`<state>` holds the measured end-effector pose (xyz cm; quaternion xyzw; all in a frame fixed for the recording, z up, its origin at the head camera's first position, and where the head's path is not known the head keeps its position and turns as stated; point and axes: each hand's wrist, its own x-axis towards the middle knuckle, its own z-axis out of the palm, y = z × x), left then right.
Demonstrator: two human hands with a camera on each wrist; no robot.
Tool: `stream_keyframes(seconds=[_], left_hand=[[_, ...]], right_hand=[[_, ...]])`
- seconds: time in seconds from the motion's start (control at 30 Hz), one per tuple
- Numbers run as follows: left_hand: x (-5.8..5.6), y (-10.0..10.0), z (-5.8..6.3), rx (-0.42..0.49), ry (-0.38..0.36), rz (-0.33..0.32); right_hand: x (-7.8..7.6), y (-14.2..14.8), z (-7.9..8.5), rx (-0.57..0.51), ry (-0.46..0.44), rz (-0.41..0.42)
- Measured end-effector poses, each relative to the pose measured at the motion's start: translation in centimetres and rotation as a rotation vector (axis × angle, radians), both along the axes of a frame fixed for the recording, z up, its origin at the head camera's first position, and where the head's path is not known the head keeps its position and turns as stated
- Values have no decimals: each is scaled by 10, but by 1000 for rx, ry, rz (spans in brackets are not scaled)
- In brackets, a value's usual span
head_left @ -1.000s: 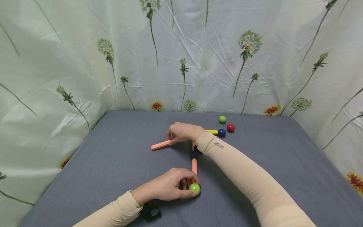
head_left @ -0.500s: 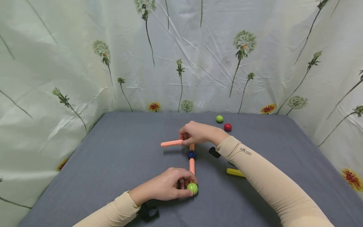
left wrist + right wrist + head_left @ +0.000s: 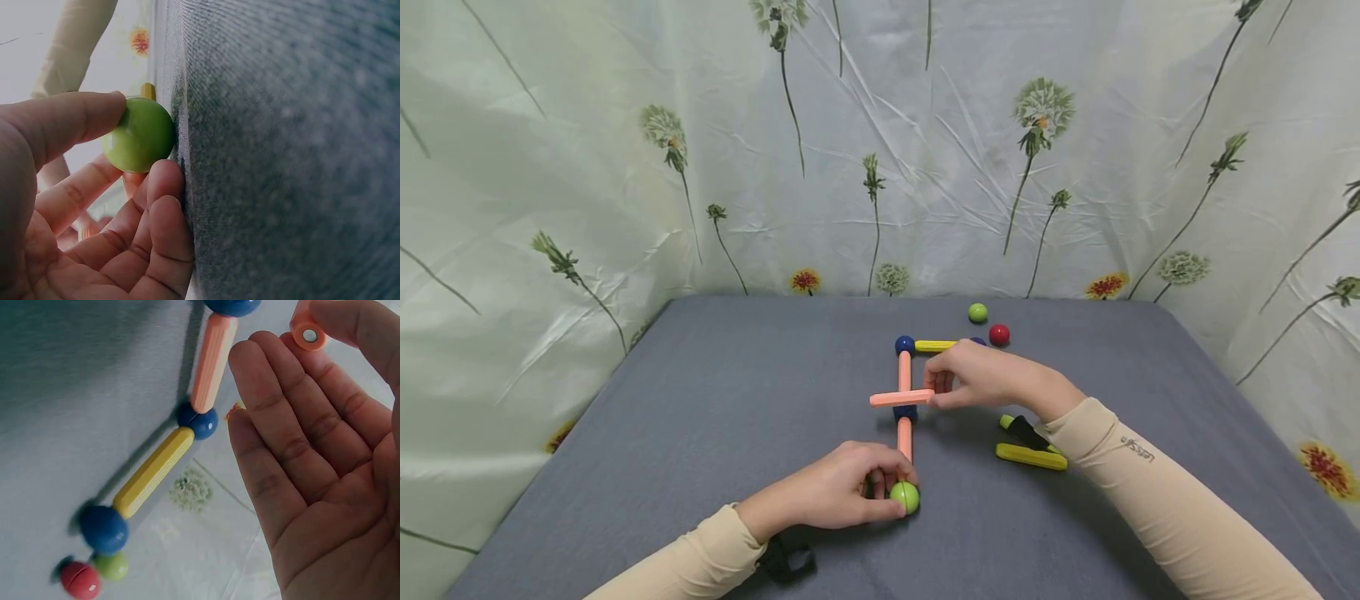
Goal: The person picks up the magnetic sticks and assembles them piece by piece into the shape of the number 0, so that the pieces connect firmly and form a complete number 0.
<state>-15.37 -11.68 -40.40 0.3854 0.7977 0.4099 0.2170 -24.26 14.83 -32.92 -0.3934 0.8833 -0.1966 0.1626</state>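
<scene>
My left hand [image 3: 850, 487] pinches a green ball [image 3: 904, 497] between thumb and index finger; the ball rests on the cloth, as the left wrist view also shows. From it a pink stick [image 3: 905, 437] runs back to a blue ball [image 3: 906, 413], then another pink stick [image 3: 905, 367] to a second blue ball [image 3: 905, 344]. A yellow stick [image 3: 934, 346] leads right to a third blue ball [image 3: 105, 530]. My right hand [image 3: 988, 377] pinches one end of a loose pink stick [image 3: 895, 399], held crosswise above the middle blue ball. Its round end shows a shiny metal disc in the right wrist view.
A loose green ball [image 3: 977, 313] and a red ball [image 3: 999, 335] lie at the back right. A yellow stick [image 3: 1032, 457] lies right of the chain, near another yellow piece [image 3: 1006, 422] partly hidden by the black wrist strap. A floral curtain [image 3: 850, 150] hangs behind the grey surface.
My right hand has carried the loose pink stick rightward, from left of the chain to over its middle blue ball. The left hand keeps its grip on the green ball.
</scene>
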Motion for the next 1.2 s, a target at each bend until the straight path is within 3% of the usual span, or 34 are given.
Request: stream_keyframes(seconds=[0.53, 0.73, 1.2], left_hand=[[-2, -3, 2, -10, -23, 0], [-3, -6, 2, -2, -32, -6], [-2, -7, 2, 3, -35, -3]], right_hand=[[49, 54, -16, -51, -33, -80], [65, 64, -23, -117, -30, -63], [92, 68, -43, -228, -127, 3]])
